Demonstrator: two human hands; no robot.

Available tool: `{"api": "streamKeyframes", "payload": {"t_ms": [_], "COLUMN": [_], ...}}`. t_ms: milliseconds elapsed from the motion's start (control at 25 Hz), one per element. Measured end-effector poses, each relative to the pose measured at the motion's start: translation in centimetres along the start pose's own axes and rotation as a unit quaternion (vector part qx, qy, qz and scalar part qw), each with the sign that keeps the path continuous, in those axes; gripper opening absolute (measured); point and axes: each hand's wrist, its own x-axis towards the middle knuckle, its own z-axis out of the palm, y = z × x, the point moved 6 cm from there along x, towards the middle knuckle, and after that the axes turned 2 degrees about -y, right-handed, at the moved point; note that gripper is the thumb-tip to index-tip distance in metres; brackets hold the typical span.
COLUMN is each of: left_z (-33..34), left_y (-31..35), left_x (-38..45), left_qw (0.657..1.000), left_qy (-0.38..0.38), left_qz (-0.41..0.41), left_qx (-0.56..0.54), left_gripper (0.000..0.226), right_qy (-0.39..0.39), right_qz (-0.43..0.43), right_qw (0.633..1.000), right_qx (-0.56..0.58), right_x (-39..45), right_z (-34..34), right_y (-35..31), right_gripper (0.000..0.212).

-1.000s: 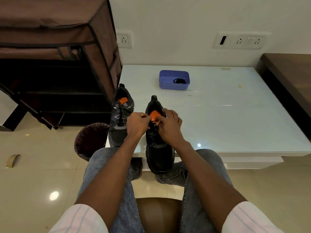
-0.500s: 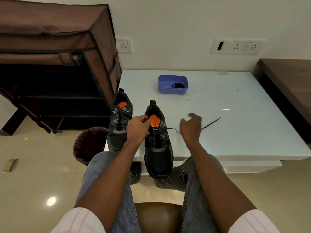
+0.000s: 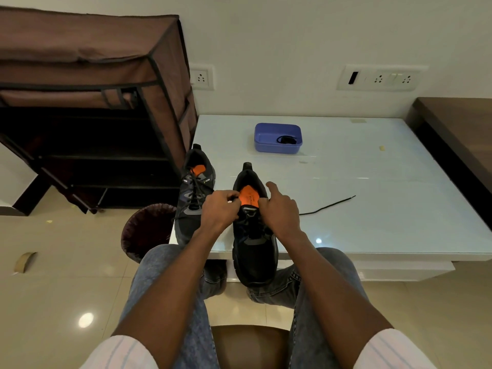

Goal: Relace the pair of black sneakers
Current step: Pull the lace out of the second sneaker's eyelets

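The step in hand is judged to be the lacing of the upper eyelets of the second sneaker; the pair is perhaps a little past halfway done.

To the left of both hands, touching nothing, the left sneaker (image 3: 195,193) is seen on the bench (image 3: 372,209) with its lace already crossed up the front and its orange insole showing. It stands just beside the left hand, at the bench's left edge.

The left hand (image 3: 219,209) is held curled at the left collar of the right sneaker (image 3: 253,230), its fingertips pressed together near the orange insole. Something small and dark seems to be pinched there, probably the lace end or the eyelet edge; which of the two cannot be told.

Between the two hands the right sneaker is placed, heel away from the person, toe hanging over the near bench edge above the knees.

The right hand (image 3: 279,209) is laid against the right collar, its thumb raised and free, its fingers bent down over the shoe's side. Whether the lace is gripped by them cannot be told.

Out to the right of that hand a loose lace (image 3: 327,206) is trailed across the bench. Far beyond the hands a blue tray (image 3: 278,138) is set.

Next, the free end is likely to be gathered, threaded through the remaining eyelet and drawn snug, the shoe being steadied meanwhile.
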Motion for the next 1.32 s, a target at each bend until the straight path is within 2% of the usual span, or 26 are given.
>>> {"api": "streamKeyframes", "payload": {"t_ms": [200,360,520,560,720,800,880,960,1040,1080,1160,1240,1320], "left_z": [-0.6,0.0,0.3,0.3,0.4,0.4,0.3,0.4,0.5,0.5,0.5,0.6,0.6], "left_y": [-1.5,-1.2,-0.8,-0.7,-0.3,-0.5,-0.7,-0.8,-0.8,-0.7,-0.6,-0.2,0.2], "left_x": [0.1,0.0,0.0,-0.1,-0.3,-0.1,0.0,0.1,0.0,0.0,-0.2,-0.5,-0.7], "left_qw": [0.996,0.992,0.992,0.993,0.997,0.998,0.997,0.996,0.996,0.997,0.998,0.999,0.999], "left_qy": [-0.033,-0.056,-0.052,-0.047,-0.024,-0.015,-0.007,-0.017,-0.024,-0.021,-0.018,-0.019,-0.016], "left_qz": [-0.026,-0.019,-0.004,0.002,0.019,0.010,0.001,-0.003,-0.002,0.001,0.009,0.017,0.029], "left_qx": [-0.080,-0.109,-0.112,-0.108,-0.064,-0.063,-0.073,-0.082,-0.083,-0.079,-0.067,-0.045,-0.025], "left_gripper": [0.028,0.024,0.018,0.015,0.021,0.015,0.017,0.021,0.023,0.025,0.029,0.030,0.026], "right_qy": [-0.008,0.016,-0.111,-0.119,-0.032,0.035,0.101,0.092,0.053,0.062,0.086,0.033,-0.010], "right_qz": [0.022,-0.056,-0.087,-0.091,-0.100,-0.051,0.072,0.183,0.209,0.178,0.029,-0.104,-0.128], "right_qw": [0.997,0.997,0.990,0.989,0.991,0.991,0.972,0.941,0.944,0.958,0.989,0.994,0.990], "right_qx": [0.078,0.049,-0.001,-0.003,0.078,0.120,0.200,0.270,0.251,0.217,0.116,-0.016,-0.057], "right_x": [0.5,0.6,-0.1,-0.3,-0.5,-0.9,-1.0,-0.9,-0.8,-0.7,-0.8,-1.2,-1.3], "right_z": [0.8,1.5,3.9,4.1,2.7,1.3,0.4,0.8,1.2,1.0,0.6,1.8,3.0], "right_y": [1.2,0.3,-0.3,-0.3,-0.4,-0.2,1.6,3.6,4.1,3.7,1.2,-1.1,-1.1], "right_gripper": [0.038,0.031,0.027,0.027,0.022,0.022,0.017,0.010,0.012,0.022,0.038,0.039,0.034]}}
